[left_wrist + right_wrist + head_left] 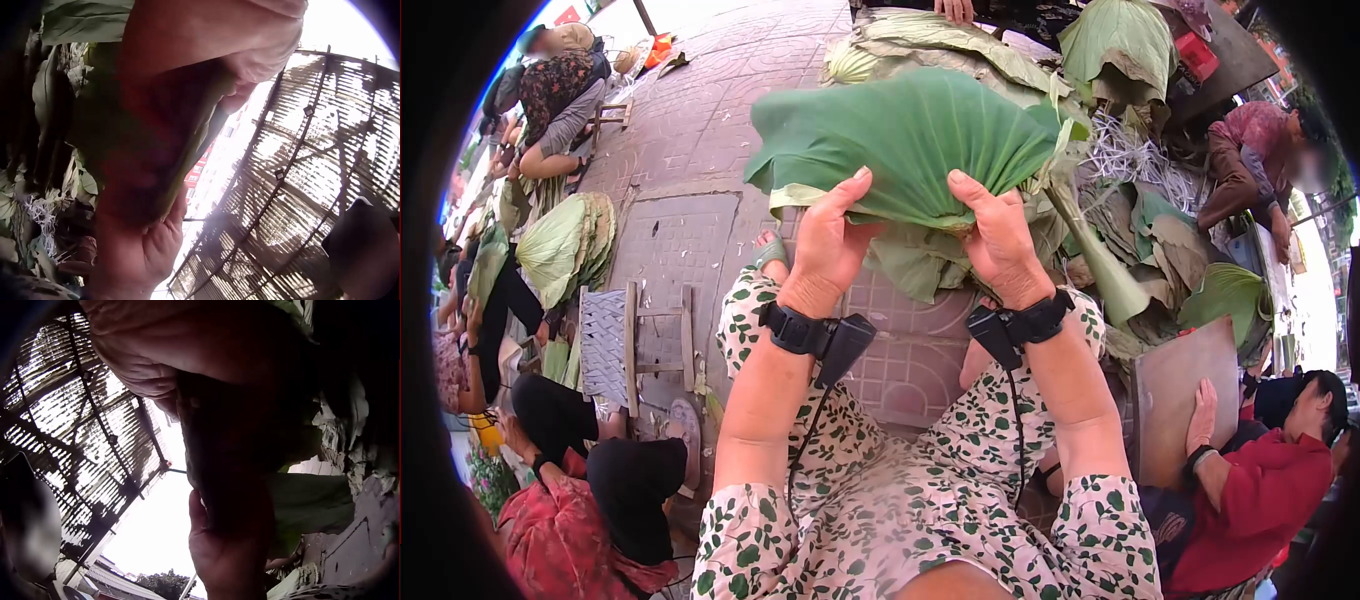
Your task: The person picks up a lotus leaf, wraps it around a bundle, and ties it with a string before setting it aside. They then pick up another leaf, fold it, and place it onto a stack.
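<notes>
A broad green lotus leaf (pixel 910 140) spreads out in front of me, its ribs gathering toward the near edge. My left hand (pixel 830 240) grips that edge on the left, thumb on top and fingers hidden beneath. On the right, my right hand (pixel 1003 240) pinches the same edge, its thumb also lying over the leaf. A gap of leaf separates the two hands. From the left wrist, the leaf edge (pixel 197 140) runs between both hands. The right wrist view is dark, with the right palm (pixel 150 350) near the camera.
Stacked lotus leaves (pixel 960 48) lie beyond the held leaf. More leaves (pixel 1170 235) and white paper-like strips (pixel 1135 150) heap at the right. A woven stool (pixel 605 345) stands left. Seated people surround me; one at lower right touches a flat board (pixel 1185 400).
</notes>
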Demonstrator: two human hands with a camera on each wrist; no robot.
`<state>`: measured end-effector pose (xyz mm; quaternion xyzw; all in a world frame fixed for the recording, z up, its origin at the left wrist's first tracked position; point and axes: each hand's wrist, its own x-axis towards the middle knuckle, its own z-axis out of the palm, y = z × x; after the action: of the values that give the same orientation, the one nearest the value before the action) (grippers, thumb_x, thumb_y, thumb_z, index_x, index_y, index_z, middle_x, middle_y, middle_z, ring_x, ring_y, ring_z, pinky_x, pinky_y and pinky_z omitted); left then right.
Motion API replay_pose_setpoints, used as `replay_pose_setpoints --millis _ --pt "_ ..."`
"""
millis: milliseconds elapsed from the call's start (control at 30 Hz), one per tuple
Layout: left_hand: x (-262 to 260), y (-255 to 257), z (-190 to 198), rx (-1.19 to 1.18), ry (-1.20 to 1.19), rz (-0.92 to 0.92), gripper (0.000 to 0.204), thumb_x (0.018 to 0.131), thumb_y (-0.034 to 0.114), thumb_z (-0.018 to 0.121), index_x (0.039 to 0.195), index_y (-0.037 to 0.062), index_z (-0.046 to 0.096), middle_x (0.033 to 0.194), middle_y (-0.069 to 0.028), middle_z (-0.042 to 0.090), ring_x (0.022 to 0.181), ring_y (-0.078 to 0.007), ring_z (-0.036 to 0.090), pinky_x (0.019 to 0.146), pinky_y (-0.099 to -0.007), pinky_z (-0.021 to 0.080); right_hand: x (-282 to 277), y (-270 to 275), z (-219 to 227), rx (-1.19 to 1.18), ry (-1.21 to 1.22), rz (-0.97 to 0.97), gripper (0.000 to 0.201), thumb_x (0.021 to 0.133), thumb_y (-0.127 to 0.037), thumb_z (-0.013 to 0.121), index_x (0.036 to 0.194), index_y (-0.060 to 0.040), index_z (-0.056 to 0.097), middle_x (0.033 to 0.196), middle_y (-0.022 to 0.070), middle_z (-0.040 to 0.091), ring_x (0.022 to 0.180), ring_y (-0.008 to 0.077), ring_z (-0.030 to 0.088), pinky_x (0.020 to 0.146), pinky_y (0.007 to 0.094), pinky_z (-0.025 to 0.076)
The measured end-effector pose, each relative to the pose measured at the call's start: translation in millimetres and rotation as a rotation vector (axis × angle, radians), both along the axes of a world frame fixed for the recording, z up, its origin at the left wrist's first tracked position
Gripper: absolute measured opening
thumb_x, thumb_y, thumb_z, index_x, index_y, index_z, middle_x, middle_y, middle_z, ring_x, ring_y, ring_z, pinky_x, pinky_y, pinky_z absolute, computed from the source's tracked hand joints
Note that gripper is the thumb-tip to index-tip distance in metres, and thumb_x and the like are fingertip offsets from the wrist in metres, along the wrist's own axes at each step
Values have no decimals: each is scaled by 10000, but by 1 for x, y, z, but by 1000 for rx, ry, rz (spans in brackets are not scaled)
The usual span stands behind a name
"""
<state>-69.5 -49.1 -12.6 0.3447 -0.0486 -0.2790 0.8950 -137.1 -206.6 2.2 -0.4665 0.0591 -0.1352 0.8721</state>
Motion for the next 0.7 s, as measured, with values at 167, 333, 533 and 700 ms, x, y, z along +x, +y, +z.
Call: replay_pose_setpoints --millis 167,333,533,700 --pt "-8 -2 13 2 -76 -65 330 886 228 514 1158 44 485 1082 -77 579 960 -192 572 815 -365 476 -8 -8 17 0 -63 -67 289 838 -45 573 1118 4 518 1074 71 578 950 149 559 842 316 462" --pt "1 3 0 -19 -69 -148 364 896 256 496 1170 19 469 1079 -140 582 905 -195 596 777 -316 493 -19 -48 34 -85 -298 -466 273 826 -45 597 1093 -47 541 1028 31 601 909 155 588 773 342 498" --pt "-7 11 6 103 -57 -94 330 890 209 500 1148 5 491 982 -140 623 800 -165 616 737 -271 497 -49 -144 66 -386 -353 -1167 288 791 -34 627 1053 53 543 1041 104 586 906 196 572 801 340 475" --pt "-16 17 12 147 -52 -221 297 856 162 557 1123 37 526 949 -98 637 741 -96 591 705 -237 477 -41 -250 64 -982 -230 -1343 324 815 -70 601 1068 120 535 1065 145 590 912 193 547 827 319 426"
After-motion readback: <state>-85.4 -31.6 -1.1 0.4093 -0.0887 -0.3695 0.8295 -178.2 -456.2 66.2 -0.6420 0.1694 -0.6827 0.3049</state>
